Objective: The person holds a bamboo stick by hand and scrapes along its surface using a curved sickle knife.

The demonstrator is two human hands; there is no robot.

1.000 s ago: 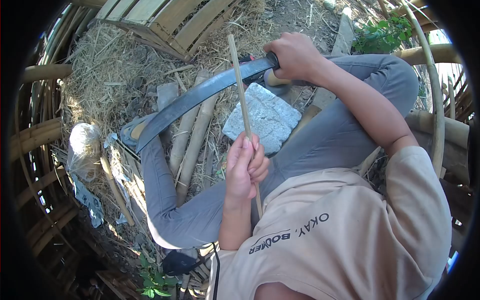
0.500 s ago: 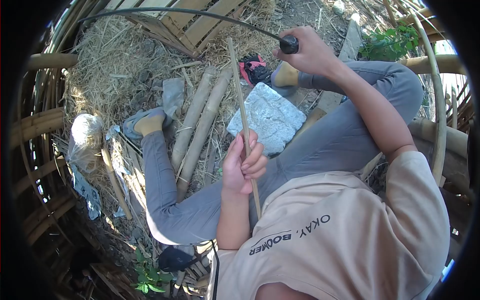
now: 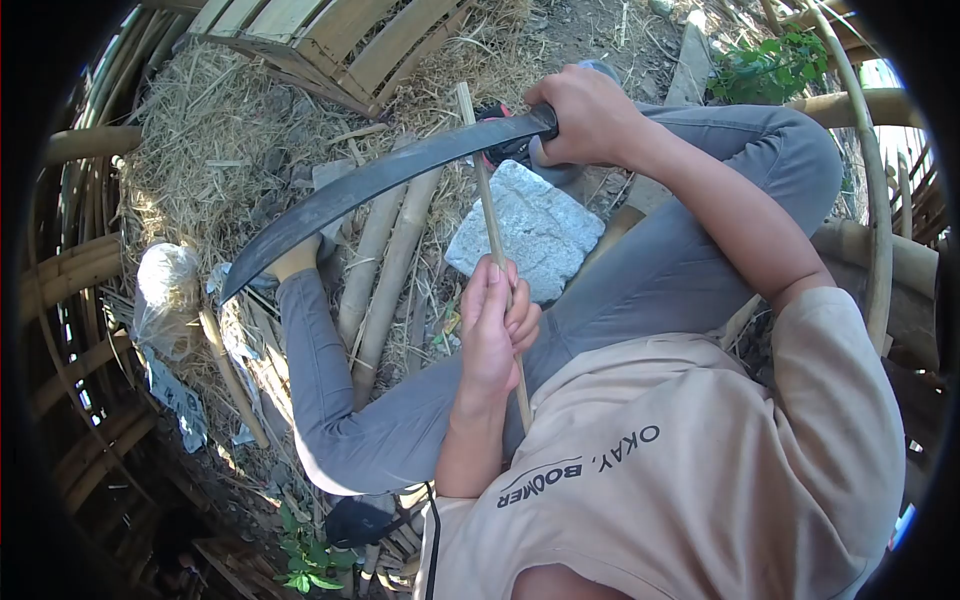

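Note:
My left hand (image 3: 497, 322) is closed around a thin bamboo strip (image 3: 487, 205), which slants from my shirt up toward the wooden crate. My right hand (image 3: 590, 115) grips the handle end of a machete (image 3: 375, 185) with a long, dark, curved blade. The flat of the blade faces me and stretches to the left, its tip over my left ankle. Near its upper end the strip is crossed by the blade in this view. Beneath the strip and my right wrist lies a pale, rough stone block (image 3: 530, 230).
Two bamboo poles (image 3: 392, 265) lie on straw-covered ground between my legs. A slatted wooden crate (image 3: 340, 50) stands at the top. To the left is a clear plastic bag (image 3: 168, 290) beside a bamboo wall (image 3: 75, 270). Green leaves (image 3: 770, 65) grow at upper right.
The machete has turned from edge-on to flat side toward me, and its blade has swung down across the strip. My right hand shifted slightly left; my left hand keeps its hold.

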